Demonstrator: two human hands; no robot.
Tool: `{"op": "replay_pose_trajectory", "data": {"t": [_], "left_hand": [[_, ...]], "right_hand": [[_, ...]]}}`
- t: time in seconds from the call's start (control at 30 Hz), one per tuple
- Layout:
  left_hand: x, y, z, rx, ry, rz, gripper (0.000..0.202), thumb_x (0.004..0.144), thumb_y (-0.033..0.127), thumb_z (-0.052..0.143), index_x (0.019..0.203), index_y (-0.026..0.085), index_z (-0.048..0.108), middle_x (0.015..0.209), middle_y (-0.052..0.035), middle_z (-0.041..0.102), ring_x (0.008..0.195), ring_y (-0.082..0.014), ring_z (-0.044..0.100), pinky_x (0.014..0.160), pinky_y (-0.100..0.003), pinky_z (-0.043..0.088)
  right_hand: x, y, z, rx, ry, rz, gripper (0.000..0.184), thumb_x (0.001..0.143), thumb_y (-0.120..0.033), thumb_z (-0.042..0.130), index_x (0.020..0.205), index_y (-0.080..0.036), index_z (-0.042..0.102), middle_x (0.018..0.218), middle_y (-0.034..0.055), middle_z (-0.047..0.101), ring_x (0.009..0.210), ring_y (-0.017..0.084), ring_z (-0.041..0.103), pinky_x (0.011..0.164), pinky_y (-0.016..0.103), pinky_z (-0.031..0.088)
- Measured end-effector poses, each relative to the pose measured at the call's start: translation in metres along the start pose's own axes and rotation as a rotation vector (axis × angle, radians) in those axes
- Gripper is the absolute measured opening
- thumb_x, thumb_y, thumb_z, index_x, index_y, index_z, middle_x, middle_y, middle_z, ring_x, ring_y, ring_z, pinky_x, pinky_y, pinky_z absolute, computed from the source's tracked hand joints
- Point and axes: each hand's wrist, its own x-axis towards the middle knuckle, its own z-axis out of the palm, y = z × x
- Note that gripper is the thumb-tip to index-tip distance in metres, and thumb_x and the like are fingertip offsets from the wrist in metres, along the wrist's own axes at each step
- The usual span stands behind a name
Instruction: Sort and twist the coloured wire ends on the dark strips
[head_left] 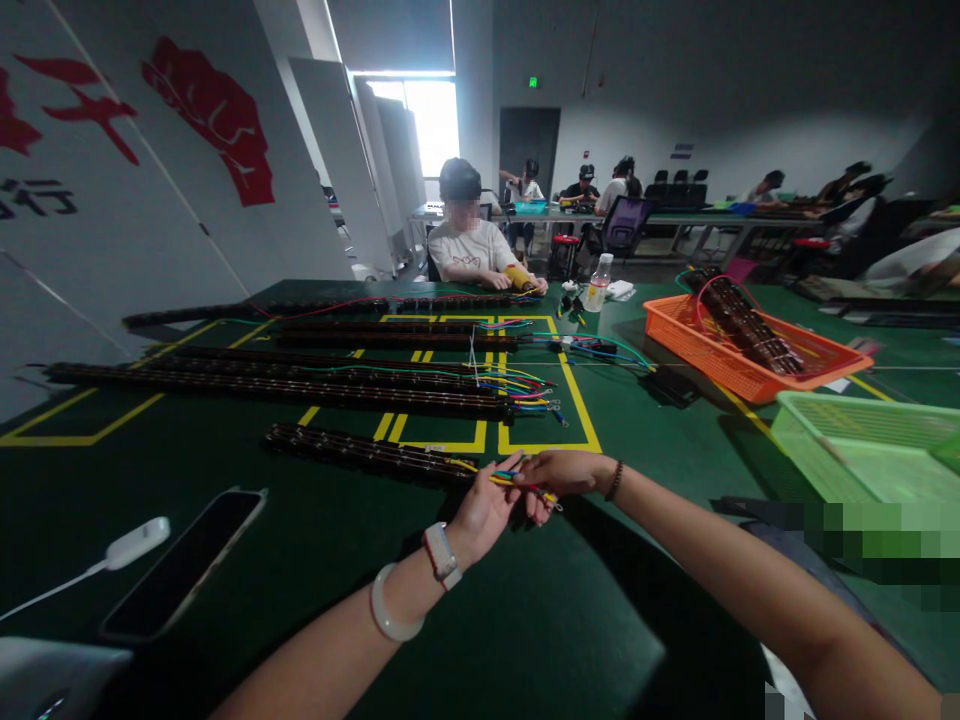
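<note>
A bundle of coloured wires (504,478), yellow, blue, green and red with ring terminals at the tips, comes out of the right end of a dark, ribbed strip assembly (367,450) on the green table. My left hand (480,515), palm up and fingers curled, holds the wires from below. From the right, my right hand (564,472) grips the same wires near their ends, its fingers partly hidden behind them. Past my hands lie longer dark strip assemblies (300,385), their coloured wire ends (529,385) fanning to the right.
At left are a phone (187,560) and a white charger (139,543). An orange basket (675,345) holding another strip assembly and a green basket (825,450) stand at right. A bottle (598,285) is at the far edge, where a person (469,240) sits handling wires.
</note>
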Motion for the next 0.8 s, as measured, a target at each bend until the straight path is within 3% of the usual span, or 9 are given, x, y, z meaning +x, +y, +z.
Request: {"op": "replay_pose_trajectory", "data": {"t": [0.17,0.33,0.5,0.67,0.8], "left_hand": [[0.0,0.002,0.001,-0.038,-0.034,-0.03,0.039,0.09,0.032,0.037,0.115,0.009,0.057,0.106,-0.0121,0.062,0.081,-0.0142,0.057,0.077,-0.026,0.042],[-0.001,0.0,0.001,-0.062,0.054,-0.038,0.031,0.091,0.032,0.041,0.095,0.009,0.061,0.084,-0.0095,0.064,0.082,-0.0159,0.058,0.086,-0.03,0.042],[-0.005,0.0,0.004,-0.026,0.031,-0.047,0.031,0.091,0.033,0.04,0.095,0.01,0.06,0.086,-0.011,0.065,0.088,-0.0192,0.059,0.088,-0.034,0.043],[-0.005,0.0,0.005,-0.036,-0.017,-0.043,0.032,0.091,0.03,0.036,0.093,0.009,0.06,0.077,-0.0084,0.062,0.078,-0.0181,0.058,0.086,-0.035,0.043],[-0.004,0.001,0.006,-0.033,-0.044,-0.036,0.032,0.09,0.029,0.035,0.093,0.009,0.06,0.08,-0.0095,0.062,0.079,-0.0182,0.057,0.083,-0.034,0.042]], "right_hand": [[0.001,-0.005,0.002,-0.198,0.175,0.021,0.035,0.082,-0.046,0.057,0.091,-0.012,0.062,0.059,-0.0026,0.057,0.047,0.008,0.054,0.047,0.019,0.045],[-0.001,-0.014,0.007,-0.61,0.329,0.056,0.033,0.087,-0.033,0.051,0.114,-0.015,0.06,0.059,-0.002,0.059,0.042,0.008,0.05,0.041,0.017,0.039],[-0.003,-0.023,0.018,-0.887,0.404,0.044,0.032,0.089,-0.034,0.046,0.102,-0.014,0.067,0.056,-0.0001,0.058,0.046,0.008,0.05,0.043,0.017,0.035],[-0.004,-0.022,0.014,-0.75,0.317,0.127,0.035,0.091,-0.037,0.042,0.111,-0.015,0.062,0.058,-0.0007,0.058,0.045,0.008,0.052,0.044,0.018,0.04],[-0.003,-0.013,0.005,-0.5,0.218,0.089,0.037,0.09,-0.043,0.046,0.111,-0.015,0.058,0.065,-0.0003,0.061,0.048,0.009,0.056,0.046,0.019,0.045]]}}
